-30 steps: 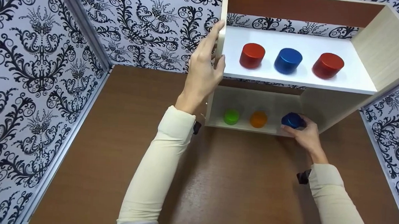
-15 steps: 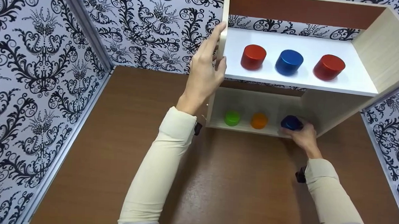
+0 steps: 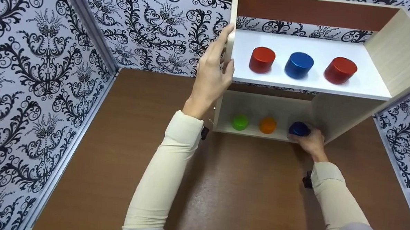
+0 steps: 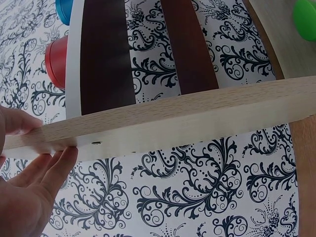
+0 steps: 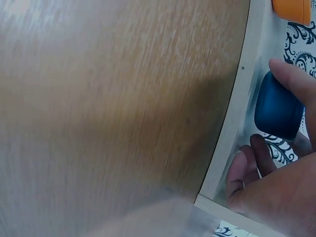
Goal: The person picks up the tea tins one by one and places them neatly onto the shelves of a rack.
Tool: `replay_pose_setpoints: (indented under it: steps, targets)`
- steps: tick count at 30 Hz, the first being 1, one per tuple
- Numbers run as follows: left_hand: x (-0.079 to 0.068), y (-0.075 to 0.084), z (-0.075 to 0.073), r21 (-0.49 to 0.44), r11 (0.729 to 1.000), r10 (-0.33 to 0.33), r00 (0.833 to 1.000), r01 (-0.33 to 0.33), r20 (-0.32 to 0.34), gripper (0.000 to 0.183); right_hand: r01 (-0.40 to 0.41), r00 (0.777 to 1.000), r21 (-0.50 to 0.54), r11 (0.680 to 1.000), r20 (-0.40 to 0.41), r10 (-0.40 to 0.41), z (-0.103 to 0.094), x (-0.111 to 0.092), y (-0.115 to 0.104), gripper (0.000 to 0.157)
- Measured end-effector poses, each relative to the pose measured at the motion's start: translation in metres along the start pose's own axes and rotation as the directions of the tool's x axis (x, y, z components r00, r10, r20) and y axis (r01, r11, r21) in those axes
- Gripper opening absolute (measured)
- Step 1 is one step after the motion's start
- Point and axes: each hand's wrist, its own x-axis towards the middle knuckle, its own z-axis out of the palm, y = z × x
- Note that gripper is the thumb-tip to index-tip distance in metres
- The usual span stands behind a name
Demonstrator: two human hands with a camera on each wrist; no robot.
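Note:
My right hand (image 3: pixel 312 142) holds a dark blue cylinder (image 3: pixel 298 128) at the right end of the lower shelf (image 3: pixel 271 100). The right wrist view has the blue cylinder (image 5: pixel 279 108) between the thumb and a finger, slightly tilted, while the other fingers curl below it. With my left hand (image 3: pixel 209 73) I grip the front edge of the shelf unit's left side panel (image 3: pixel 231 40). In the left wrist view, the thumb and the fingers (image 4: pixel 59 173) press on opposite faces of that panel (image 4: pixel 187 111).
A green cylinder (image 3: pixel 240 122) and an orange cylinder (image 3: pixel 268 125) stand left of the held one. On the white upper shelf (image 3: pixel 313 86) are a red cylinder (image 3: pixel 262 60), a blue one (image 3: pixel 299 65) and another red one (image 3: pixel 341 70). Patterned walls (image 3: pixel 153 29) surround the brown tabletop (image 3: pixel 243 185).
My right hand has lowered the blue cylinder a little and brought it more upright at the lower shelf's right end. My left hand stays on the side panel. The head view has shifted slightly.

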Motion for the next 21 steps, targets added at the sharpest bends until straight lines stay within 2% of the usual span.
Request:
replay_pose_setpoints:
  steps: [8,21]
  targets:
    - [-0.0015,0.0015,-0.0004,0.035,0.999,0.014,1.0,-0.014,0.001,0.071,0.042,0.998,-0.056,0.998,-0.037,-0.044,0.0006,-0.0006,0.001,0.079]
    - [-0.0004,0.0018,-0.0016,0.034,0.999,-0.009,1.0,0.008,0.013,0.073,0.042,0.997,-0.088,0.995,-0.061,-0.048,0.0021,0.0005,-0.0003,0.084]
